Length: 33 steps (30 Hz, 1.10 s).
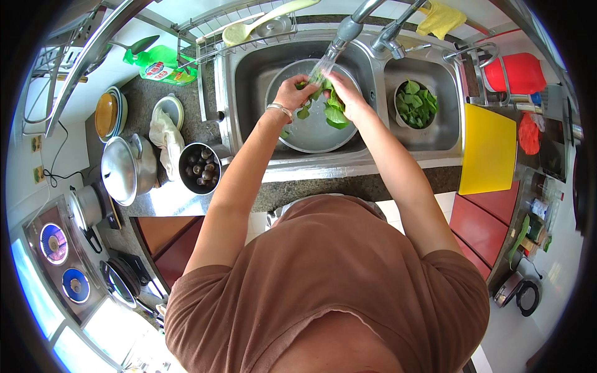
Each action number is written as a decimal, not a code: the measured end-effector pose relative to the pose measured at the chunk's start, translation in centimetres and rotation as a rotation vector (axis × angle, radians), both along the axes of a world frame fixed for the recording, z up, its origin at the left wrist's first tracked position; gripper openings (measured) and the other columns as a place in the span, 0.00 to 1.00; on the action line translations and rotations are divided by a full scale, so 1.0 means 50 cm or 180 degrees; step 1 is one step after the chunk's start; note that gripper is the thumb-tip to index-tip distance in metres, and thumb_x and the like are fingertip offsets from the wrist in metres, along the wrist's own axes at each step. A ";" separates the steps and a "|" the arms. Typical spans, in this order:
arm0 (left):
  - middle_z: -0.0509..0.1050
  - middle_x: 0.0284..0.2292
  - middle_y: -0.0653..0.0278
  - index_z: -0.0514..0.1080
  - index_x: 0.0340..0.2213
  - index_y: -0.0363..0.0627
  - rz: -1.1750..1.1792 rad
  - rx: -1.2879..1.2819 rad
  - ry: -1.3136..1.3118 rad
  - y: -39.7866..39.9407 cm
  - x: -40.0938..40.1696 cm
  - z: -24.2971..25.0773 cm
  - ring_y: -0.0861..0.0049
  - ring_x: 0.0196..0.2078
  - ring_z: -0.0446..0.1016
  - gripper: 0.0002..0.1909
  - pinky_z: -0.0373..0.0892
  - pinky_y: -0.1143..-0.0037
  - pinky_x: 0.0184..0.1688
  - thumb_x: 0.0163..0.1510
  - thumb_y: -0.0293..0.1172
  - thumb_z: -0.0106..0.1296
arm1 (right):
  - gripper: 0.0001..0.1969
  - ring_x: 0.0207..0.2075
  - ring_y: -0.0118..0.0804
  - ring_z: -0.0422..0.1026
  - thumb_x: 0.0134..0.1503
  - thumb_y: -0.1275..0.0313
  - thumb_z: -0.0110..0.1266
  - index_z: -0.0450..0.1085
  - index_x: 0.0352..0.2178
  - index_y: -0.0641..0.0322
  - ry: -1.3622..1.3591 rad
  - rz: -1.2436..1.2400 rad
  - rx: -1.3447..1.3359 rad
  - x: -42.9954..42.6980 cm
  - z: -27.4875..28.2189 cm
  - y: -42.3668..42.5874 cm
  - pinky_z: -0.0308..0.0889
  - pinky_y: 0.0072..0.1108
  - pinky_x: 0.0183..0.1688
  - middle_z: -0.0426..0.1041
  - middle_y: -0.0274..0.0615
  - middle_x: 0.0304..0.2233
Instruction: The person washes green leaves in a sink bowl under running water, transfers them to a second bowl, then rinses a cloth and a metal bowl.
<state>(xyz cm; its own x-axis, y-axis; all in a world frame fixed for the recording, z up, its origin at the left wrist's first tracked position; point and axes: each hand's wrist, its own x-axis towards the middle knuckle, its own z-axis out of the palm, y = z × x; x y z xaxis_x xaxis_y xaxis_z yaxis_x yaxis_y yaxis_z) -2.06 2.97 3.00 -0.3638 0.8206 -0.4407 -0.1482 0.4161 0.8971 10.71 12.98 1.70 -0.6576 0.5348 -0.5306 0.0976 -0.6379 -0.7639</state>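
Observation:
Water runs from the tap (339, 39) onto a bunch of green leaves (336, 112) that I hold with both hands. My left hand (293, 94) has its fingers closed on the stems, and a bangle circles that wrist. Against the leaves' other side rests my right hand (346, 95), its fingers partly curled round them. Beneath lies a wide round metal basin (298, 142) in the larger sink bowl (249, 70), with water and a few bits of leaf in it. A round container (398, 114) full of green leaves stands in the smaller sink bowl (443, 140).
Left of the sink stand a pot of dark round items (201, 170), a lidded metal pot (123, 170) and a green spray bottle (161, 67). A yellow cutting board (489, 149) lies at the right edge. Behind the sink hangs a wire rack (210, 49) holding a pale green ladle (261, 23).

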 end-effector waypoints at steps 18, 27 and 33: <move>0.68 0.20 0.73 0.72 0.34 0.42 0.0034 -0.0035 0.0372 -0.036 -0.041 -0.013 0.90 0.16 0.61 0.14 0.56 0.86 0.16 0.45 0.34 0.57 | 0.12 0.20 0.22 0.63 0.44 0.64 0.60 0.68 0.25 0.60 -0.0247 0.0275 -0.0002 -0.020 -0.016 -0.041 0.59 0.15 0.23 0.65 0.31 0.20; 0.74 0.35 0.63 0.72 0.36 0.54 -0.2699 -0.1921 0.3228 -0.126 -0.006 -0.123 0.66 0.38 0.73 0.24 0.69 0.71 0.39 0.39 0.53 0.56 | 0.06 0.21 0.33 0.69 0.49 0.71 0.49 0.64 0.28 0.62 0.0337 -0.1010 -0.1873 -0.015 -0.065 0.004 0.68 0.23 0.26 0.68 0.39 0.20; 0.74 0.34 0.60 0.74 0.32 0.50 -0.2609 -0.1796 0.3205 -0.129 0.012 -0.164 0.66 0.37 0.73 0.17 0.70 0.72 0.37 0.45 0.47 0.52 | 0.06 0.23 0.40 0.69 0.54 0.73 0.42 0.63 0.28 0.67 0.0608 -0.1763 -0.2481 -0.073 -0.126 0.023 0.69 0.30 0.25 0.68 0.46 0.22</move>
<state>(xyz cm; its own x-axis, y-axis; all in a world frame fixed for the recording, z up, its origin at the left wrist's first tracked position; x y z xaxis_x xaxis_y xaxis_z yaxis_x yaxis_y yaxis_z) -1.45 -3.50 -5.17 -0.2281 0.7529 -0.6173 0.9009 0.4037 0.1594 7.07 14.15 -4.62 -0.5305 0.3382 -0.7773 -0.4500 -0.8894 -0.0799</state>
